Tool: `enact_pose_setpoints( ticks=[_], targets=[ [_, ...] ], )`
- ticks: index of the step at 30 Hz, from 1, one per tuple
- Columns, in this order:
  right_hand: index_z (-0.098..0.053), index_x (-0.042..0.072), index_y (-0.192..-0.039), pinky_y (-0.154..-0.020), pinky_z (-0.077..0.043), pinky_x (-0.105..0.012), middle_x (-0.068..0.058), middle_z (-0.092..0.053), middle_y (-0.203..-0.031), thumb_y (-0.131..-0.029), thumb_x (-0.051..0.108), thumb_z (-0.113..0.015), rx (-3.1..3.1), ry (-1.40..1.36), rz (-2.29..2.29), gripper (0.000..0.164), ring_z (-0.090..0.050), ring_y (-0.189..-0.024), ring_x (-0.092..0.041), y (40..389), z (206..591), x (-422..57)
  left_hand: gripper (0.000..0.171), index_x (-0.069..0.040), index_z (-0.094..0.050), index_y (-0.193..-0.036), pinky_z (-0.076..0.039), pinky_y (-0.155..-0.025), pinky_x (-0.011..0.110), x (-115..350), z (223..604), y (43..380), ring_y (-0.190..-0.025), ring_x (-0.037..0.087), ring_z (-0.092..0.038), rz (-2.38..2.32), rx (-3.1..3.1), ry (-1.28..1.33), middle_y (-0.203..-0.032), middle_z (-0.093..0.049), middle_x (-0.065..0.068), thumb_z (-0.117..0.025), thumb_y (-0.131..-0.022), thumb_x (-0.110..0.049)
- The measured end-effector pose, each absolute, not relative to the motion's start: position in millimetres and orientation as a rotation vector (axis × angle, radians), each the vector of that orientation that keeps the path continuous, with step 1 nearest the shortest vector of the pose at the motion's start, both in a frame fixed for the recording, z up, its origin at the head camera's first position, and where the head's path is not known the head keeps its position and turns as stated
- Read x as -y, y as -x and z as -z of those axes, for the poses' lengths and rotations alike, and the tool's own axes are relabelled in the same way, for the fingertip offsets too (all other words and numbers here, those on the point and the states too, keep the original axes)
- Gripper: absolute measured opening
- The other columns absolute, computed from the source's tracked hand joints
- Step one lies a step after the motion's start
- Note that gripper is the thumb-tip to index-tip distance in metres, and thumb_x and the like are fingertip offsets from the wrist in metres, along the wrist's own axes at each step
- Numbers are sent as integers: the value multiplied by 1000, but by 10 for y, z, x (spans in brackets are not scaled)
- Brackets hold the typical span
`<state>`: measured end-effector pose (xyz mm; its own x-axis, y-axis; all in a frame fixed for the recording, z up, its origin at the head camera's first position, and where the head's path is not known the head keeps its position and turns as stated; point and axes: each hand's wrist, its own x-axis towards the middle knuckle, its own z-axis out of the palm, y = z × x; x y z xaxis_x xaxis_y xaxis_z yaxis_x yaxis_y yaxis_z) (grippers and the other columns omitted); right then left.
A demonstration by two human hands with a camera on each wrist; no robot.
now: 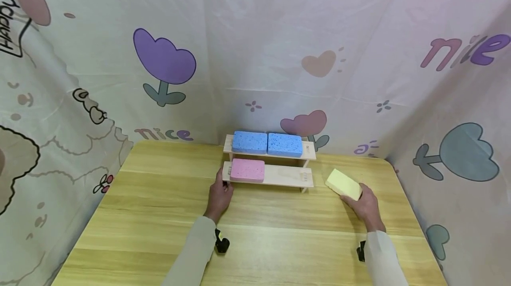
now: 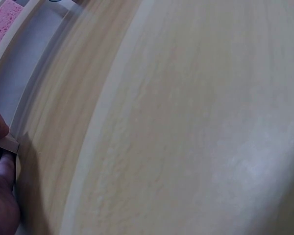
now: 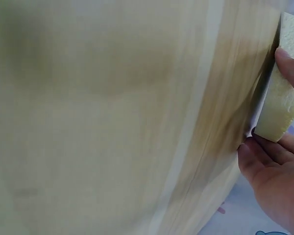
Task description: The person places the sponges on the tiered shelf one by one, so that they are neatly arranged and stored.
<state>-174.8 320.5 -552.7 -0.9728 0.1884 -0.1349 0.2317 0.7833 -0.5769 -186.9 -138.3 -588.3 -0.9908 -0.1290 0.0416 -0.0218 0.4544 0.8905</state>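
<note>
A small two-step wooden rack (image 1: 285, 175) stands near the back of the table. My left hand (image 1: 219, 197) grips the left end of its lower step, and the left wrist view shows thumb and fingers around the wood edge (image 2: 9, 144). On that step's left half lies a pink sponge (image 1: 247, 170). Two blue sponges, a left one (image 1: 249, 142) and a right one (image 1: 285, 145), sit side by side on the upper step. Right of the rack, my right hand (image 1: 366, 206) holds a yellow sponge (image 1: 343, 184) between thumb and fingers, tilted, close over the table.
The wood-grain table (image 1: 275, 241) reaches back to a printed cloth (image 1: 255, 55) hanging behind and at both sides. Small black wrist devices, one on the left wrist (image 1: 222, 242) and one on the right wrist (image 1: 361, 251), sit under the sleeves.
</note>
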Motion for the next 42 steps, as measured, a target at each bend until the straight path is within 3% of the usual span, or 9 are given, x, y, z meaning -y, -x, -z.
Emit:
enact_pose_setpoints(
  ticks=[10, 21, 42],
  targets=[
    [-33, -8, -140, -94, -41, -55, -33, -43, -136, -79, 45, -74, -2905, -318, 993, 91, -46, -119, -45, 1605, 5489, -3149, 68, -13, -18, -152, -53, -90, 44, 1392, 5903, 1870, -114, 32, -59, 1605, 2584, -127, -128, -58, 21, -49, -92, -5],
    [-29, -6, -143, -105, -30, -62, -31, -35, -144, -77, 40, -76, -2913, -304, 1079, 94, -34, -130, -48, 1499, 5327, -3018, 68, -13, -18, -152, -53, -92, 43, 1388, 5913, 1882, -117, 32, -58, 1591, 2589, -126, -134, -54, 22, -50, -92, -6],
    [-35, -2, -141, -102, -35, -61, -28, -40, -141, -75, 33, -80, -2948, -134, 1134, 87, -41, -126, -45, 1469, 5179, -2623, 68, -15, -18, -152, -51, -94, 45, 1394, 5880, 1866, -120, 31, -56, 1615, 2585, -146, -137, -52, 19, -50, -92, -6]
  ],
)
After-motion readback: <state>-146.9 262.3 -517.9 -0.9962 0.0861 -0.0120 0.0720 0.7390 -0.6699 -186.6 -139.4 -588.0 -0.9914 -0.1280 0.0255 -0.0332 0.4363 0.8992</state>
